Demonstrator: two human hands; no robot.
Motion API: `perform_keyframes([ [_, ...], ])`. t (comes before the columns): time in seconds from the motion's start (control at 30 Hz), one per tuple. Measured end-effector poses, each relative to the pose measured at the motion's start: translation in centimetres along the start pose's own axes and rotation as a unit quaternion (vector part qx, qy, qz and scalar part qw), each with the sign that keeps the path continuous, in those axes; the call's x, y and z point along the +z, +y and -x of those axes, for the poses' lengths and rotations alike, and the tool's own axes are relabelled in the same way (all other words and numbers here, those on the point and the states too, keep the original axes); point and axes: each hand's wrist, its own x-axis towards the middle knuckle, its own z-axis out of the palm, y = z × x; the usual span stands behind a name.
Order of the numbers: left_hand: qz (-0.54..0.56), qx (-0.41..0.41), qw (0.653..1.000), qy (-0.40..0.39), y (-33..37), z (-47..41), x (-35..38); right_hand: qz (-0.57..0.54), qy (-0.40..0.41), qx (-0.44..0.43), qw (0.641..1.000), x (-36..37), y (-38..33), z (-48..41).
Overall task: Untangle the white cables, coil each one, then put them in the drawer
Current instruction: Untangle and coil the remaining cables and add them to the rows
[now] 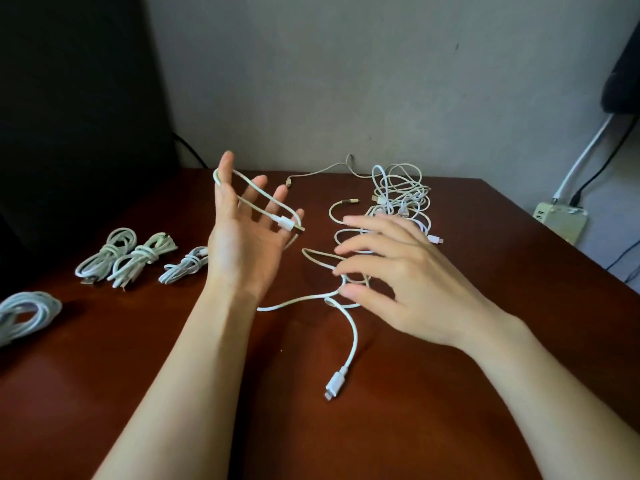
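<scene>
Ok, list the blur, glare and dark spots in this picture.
Head view: the right hand is smeared by motion blur at the fingers; the left hand and the cable looped over it are sharper; the table carries a soft sheen at lower left; the upper left corner is nearly black.

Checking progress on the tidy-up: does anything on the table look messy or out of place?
Yes: a tangled pile of white cables sits at the far right of the table, unlike the neat coiled bundles on the left.
</scene>
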Motion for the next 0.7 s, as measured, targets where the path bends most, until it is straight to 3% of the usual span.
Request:
perform_keyframes([
  [0.23,-0.065,0.004,0.997,-0.028,-0.3,0.5,0.7,0.013,-0.021,-0.040,0.999,2.3,-2.9,-0.3],
  [0.4,-0.077,-0.004,0.996,-0.042,-0.5,0.7,0.9,0.050,-0.075,-0.016,0.996,3.7,-3.1,0.1],
  [0.7,-0.061,-0.003,0.998,-0.004,-0.5,0.4,0.9,0.143,-0.043,0.060,0.987,1.7,0.4,0.3],
])
